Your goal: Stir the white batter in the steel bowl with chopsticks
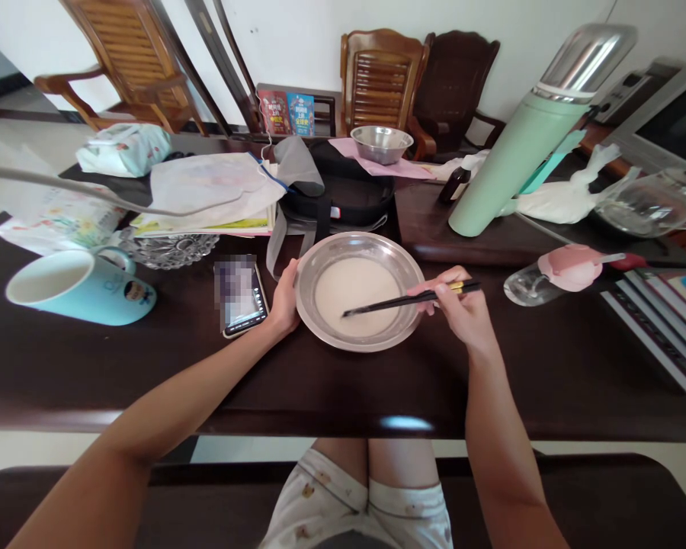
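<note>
A wide metal bowl (361,343) stands on the dark wooden table, with a pale, milky mixture (354,286) in it. My left hand (287,299) grips the bowl's left rim, its fingers mostly hidden against the outer wall. Closed around a pair of black chopsticks (386,303) is my right hand (454,305), at the bowl's right side. The chopsticks slant down to the left, and their tips dip into the mixture. A phone (243,297) with a lit screen lies just left of my left hand.
Left of the phone are a light-blue mug (85,286) and a glass dish (171,248). Behind the bowl sit a black bag (337,194) and a smaller metal bowl (382,145). A tall green thermos (520,160), a pink-lidded cup (554,276) and stacked books (663,320) are on the right.
</note>
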The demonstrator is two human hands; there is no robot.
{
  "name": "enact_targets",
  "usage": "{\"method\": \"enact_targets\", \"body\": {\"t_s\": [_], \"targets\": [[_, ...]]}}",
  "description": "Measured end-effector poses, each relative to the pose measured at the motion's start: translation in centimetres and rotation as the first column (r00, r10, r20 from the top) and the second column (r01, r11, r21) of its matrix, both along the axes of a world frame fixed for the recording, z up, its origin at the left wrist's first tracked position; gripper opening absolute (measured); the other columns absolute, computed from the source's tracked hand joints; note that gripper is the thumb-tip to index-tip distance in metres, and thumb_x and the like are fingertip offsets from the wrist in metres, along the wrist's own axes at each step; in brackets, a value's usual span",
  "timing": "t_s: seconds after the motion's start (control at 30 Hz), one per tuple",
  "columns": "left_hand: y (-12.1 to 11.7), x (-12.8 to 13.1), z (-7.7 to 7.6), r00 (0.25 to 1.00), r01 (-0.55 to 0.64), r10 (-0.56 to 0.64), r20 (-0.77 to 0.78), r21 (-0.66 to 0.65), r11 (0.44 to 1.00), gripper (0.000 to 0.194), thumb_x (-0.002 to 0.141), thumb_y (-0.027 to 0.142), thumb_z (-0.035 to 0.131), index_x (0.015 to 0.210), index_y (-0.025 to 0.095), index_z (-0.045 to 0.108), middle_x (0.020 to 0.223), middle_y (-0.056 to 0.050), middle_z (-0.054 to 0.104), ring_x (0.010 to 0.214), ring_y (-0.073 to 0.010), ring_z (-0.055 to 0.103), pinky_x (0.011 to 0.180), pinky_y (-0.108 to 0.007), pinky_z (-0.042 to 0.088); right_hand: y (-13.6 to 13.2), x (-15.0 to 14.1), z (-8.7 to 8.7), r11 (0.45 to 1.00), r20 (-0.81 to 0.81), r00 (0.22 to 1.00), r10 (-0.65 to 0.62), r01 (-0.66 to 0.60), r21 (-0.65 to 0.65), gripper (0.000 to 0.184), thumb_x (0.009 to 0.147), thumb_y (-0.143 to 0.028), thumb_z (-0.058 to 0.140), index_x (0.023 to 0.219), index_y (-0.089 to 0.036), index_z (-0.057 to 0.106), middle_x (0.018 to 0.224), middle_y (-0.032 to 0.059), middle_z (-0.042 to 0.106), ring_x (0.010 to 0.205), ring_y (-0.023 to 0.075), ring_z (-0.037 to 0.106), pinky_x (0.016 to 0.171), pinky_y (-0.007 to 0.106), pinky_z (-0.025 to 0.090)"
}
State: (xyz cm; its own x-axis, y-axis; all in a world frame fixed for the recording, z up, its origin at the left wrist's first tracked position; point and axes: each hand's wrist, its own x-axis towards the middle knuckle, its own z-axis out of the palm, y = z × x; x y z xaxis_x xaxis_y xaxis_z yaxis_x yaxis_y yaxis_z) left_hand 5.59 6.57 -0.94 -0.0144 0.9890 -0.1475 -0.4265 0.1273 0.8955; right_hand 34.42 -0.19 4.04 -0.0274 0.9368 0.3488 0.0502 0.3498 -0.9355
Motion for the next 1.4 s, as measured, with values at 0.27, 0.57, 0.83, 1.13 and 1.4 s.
{"method": "enact_targets", "body": {"t_s": [0.27,0.57,0.83,1.13,1.4], "targets": [[0.0,0.0,-0.1,1.000,0.001,-0.001,0.011,-0.002,1.000,0.053,0.078,0.069,0.075,0.098,0.020,0.074,0.101,-0.008,0.081,0.122,-0.0388,0.069,0.102,-0.047,0.056,0.0,1.1,0.1,0.981,-0.076,0.979,-0.188,0.191,0.040,0.032,0.096,-0.051,0.070,0.079,-0.024,0.064,0.084,0.0038,0.084,0.057,0.0149,0.065,0.052,0.030,0.051],[-0.1,0.1,0.1,1.000,-0.009,0.009,0.007,0.001,1.000,0.055,0.074,0.070,0.078,0.095,0.019,0.074,0.099,-0.008,0.081,0.121,-0.0393,0.070,0.102,-0.046,0.057,-0.1,0.4,0.2,0.995,0.084,0.992,-0.091,0.094,-0.031,0.031,0.095,-0.052,0.071,0.081,-0.024,0.069,0.087,0.0050,0.085,0.073,0.0192,0.075,0.064,0.033,0.059],[0.1,-0.1,-0.2,1.000,-0.006,0.006,-0.002,0.002,1.000,0.053,0.077,0.070,0.076,0.096,0.020,0.075,0.102,-0.008,0.081,0.120,-0.0390,0.070,0.100,-0.047,0.057,-0.2,1.5,0.3,0.994,0.008,0.994,-0.108,0.108,0.010,0.037,0.097,-0.053,0.067,0.074,-0.024,0.069,0.075,0.0034,0.079,0.078,0.0240,0.080,0.074,0.039,0.064],[0.1,-0.2,-0.1,1.000,-0.003,0.003,-0.001,0.000,1.000,0.051,0.079,0.069,0.075,0.096,0.021,0.076,0.103,-0.008,0.081,0.120,-0.0379,0.070,0.100,-0.046,0.057,-0.2,1.7,0.6,0.965,0.014,0.967,-0.255,0.254,0.067,0.037,0.097,-0.052,0.068,0.073,-0.024,0.072,0.076,0.0043,0.080,0.077,0.0233,0.079,0.072,0.038,0.063],[0.1,-0.1,-0.2,1.000,-0.007,0.007,-0.001,0.009,1.000,0.053,0.078,0.069,0.076,0.098,0.019,0.075,0.102,-0.008,0.081,0.121,-0.0382,0.070,0.102,-0.046,0.056,-0.1,0.8,0.4,1.000,0.157,0.988,-0.009,0.011,-0.013,0.031,0.097,-0.051,0.068,0.085,-0.024,0.078,0.093,0.0056,0.084,0.094,0.0239,0.080,0.087,0.039,0.063]]}}
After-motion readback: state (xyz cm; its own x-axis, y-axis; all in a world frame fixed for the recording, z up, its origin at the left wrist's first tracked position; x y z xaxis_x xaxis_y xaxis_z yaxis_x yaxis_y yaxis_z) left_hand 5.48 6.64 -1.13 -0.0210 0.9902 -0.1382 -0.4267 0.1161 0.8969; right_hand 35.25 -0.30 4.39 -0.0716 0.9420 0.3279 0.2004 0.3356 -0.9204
